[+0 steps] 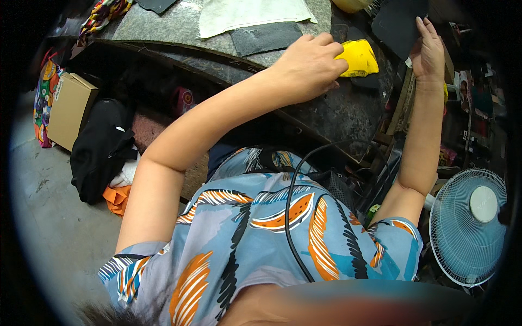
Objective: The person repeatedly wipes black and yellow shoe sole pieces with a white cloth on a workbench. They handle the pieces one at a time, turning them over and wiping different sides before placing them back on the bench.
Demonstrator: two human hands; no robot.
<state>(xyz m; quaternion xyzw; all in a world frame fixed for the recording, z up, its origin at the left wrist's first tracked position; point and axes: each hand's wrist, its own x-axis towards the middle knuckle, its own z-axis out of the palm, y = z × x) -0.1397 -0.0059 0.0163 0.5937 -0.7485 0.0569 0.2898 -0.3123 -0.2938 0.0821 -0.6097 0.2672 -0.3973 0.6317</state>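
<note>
My left hand point(311, 68) reaches over the dark worktop with its fingers curled at the edge of a bright yellow piece point(361, 58). That piece is slightly curved and carries dark smudges; what kind of thing it is cannot be told. At the upper right, my right hand point(428, 51) is at the right edge of a flat black sheet point(399, 27), fingers pointing up along it and seemingly gripping it. Part of the yellow piece is hidden behind the left fingers. A dark grey rectangular piece point(266, 38) lies just left of my left hand.
A pale cloth point(253, 13) covers part of a grey stone-like slab point(163, 28). A white fan point(467, 228) stands at the right. Below the worktop on the left are a cardboard box point(70, 108) and black fabric point(100, 152). A black cable point(288, 212) crosses my shirt.
</note>
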